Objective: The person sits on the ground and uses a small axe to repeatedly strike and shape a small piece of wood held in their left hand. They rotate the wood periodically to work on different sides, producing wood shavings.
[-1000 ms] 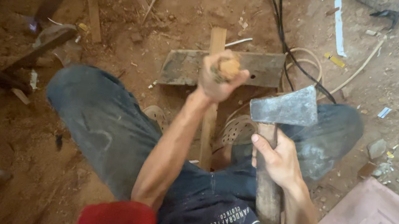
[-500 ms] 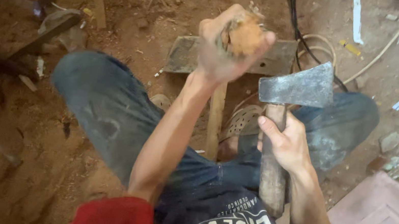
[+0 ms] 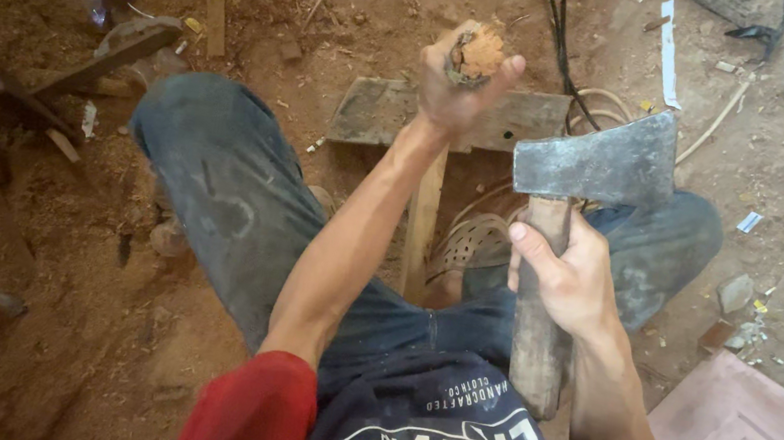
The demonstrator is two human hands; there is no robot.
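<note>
Partly hidden by the fingers of the left hand [image 3: 457,92], which is clenched around it, the small reddish-brown wood piece [image 3: 480,53] shows only its rough end, raised higher above the plank [image 3: 381,113] than earlier. The right hand [image 3: 571,279] stays wrapped around the hatchet [image 3: 592,171] handle, blade upright.
</note>
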